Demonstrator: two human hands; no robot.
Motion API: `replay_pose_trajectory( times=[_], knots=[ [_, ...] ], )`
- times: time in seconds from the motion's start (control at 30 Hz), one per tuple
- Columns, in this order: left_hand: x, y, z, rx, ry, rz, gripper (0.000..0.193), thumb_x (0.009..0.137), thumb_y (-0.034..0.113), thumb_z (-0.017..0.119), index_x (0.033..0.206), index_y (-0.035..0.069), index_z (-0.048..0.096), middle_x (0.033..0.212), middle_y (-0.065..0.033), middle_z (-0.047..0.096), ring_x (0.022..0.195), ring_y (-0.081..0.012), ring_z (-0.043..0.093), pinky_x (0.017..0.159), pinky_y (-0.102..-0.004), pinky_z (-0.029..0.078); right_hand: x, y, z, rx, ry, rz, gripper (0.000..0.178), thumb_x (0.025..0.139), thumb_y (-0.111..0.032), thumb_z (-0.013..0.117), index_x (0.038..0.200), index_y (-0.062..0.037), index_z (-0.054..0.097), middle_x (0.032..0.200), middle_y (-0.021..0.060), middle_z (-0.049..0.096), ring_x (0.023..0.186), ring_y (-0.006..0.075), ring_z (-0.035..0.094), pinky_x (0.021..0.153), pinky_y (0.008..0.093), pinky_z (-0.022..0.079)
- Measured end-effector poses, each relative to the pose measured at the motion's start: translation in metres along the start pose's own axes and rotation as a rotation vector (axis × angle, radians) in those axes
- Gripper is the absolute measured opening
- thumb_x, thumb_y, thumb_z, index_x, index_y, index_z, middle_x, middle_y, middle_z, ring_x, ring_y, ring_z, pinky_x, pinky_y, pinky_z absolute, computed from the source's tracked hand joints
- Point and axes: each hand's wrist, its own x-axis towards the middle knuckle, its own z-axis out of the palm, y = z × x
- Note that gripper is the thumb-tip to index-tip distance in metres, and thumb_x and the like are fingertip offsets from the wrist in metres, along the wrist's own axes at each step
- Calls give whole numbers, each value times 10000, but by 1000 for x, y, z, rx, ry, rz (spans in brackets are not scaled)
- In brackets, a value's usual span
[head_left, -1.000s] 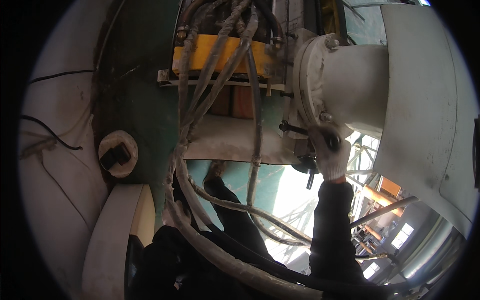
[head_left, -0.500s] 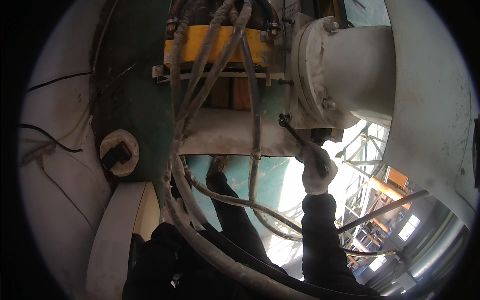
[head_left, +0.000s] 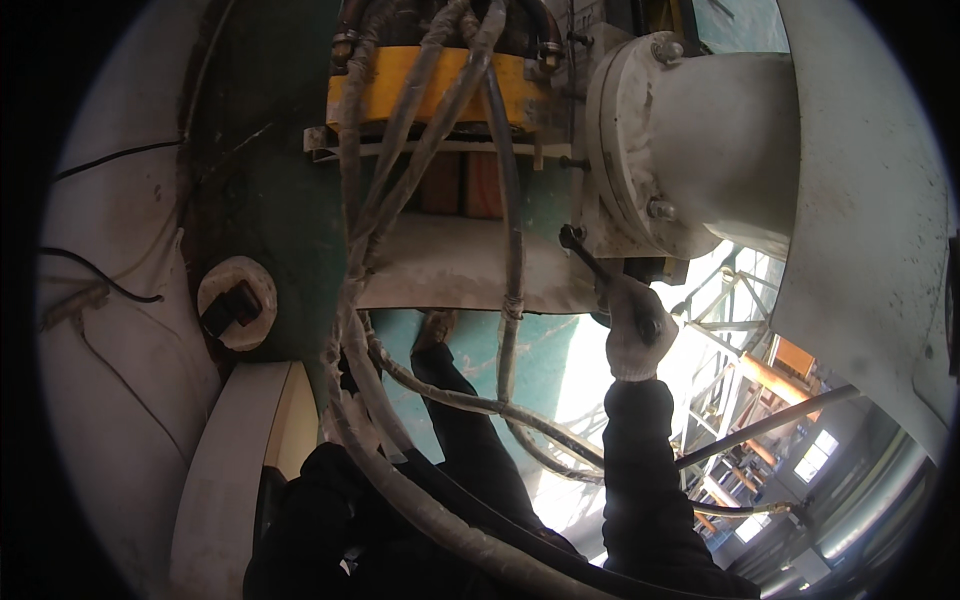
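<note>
My right hand (head_left: 640, 330), in a pale knitted glove, is closed around the handle of a dark wrench (head_left: 592, 262). The wrench slants up and left, its head at a small bolt (head_left: 571, 236) beside the flange block. My left hand (head_left: 362, 424) is at the lower left, largely hidden behind a thick, dirty wrapped hose (head_left: 352, 420). Only pale patches of that hand show on either side of the hose, so its grip cannot be made out. Above the right hand, a large grey pipe (head_left: 735, 150) joins a bolted round flange (head_left: 622, 150).
Several wrapped hoses hang from a yellow ring-shaped housing (head_left: 430, 85) across the middle. A curved pale plate (head_left: 450, 265) lies below it. On the left are a round knob-like fitting (head_left: 237, 303) and a beige box (head_left: 235, 470). Lattice metalwork (head_left: 735, 305) shows at lower right.
My right hand has turned slightly and risen a little on the wrench handle. The wrench head stays at the same bolt, and my left arm looks nearly unchanged.
</note>
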Motion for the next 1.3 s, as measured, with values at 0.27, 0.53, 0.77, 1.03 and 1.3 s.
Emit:
replay_pose_trajectory(
  times=[0.27,0.53,0.77,1.03,1.3],
  knots=[
    [6,-4,20,10,10,-31,442,1135,437,688,1412,94,702,1137,-127,778,928,-272,792,926,-423,630,67,-35,9,-128,-184,82,177,1026,-155,856,1042,19,835,837,147,797,695,195,747,670,342,563],
    [-14,-8,42,58,44,-90,469,1133,439,690,1446,91,698,1181,-132,787,948,-273,797,958,-419,635,215,-55,85,-1141,-588,-53,475,1008,-467,842,1070,2,878,1122,300,821,1026,447,812,862,499,660],
    [-35,-11,67,90,40,-109,493,1131,440,691,1476,88,694,1219,-136,795,966,-273,801,987,-415,639,200,-88,87,-765,-649,125,363,1103,-337,739,1195,-17,880,1018,244,850,938,356,853,807,470,689],
    [-53,-10,79,71,52,-128,523,1129,442,693,1510,84,690,1263,-140,805,987,-273,806,1020,-411,644,17,-39,-32,-32,-211,138,250,1107,-62,761,1336,23,809,976,114,847,858,149,804,747,283,623],
    [7,7,16,-25,-381,-371,566,1122,449,702,1532,59,677,1426,-138,770,1104,-246,783,1094,-416,619,-45,14,-11,-79,-76,-131,240,1075,19,749,1312,29,786,955,133,839,846,192,822,770,311,638]
  ],
)
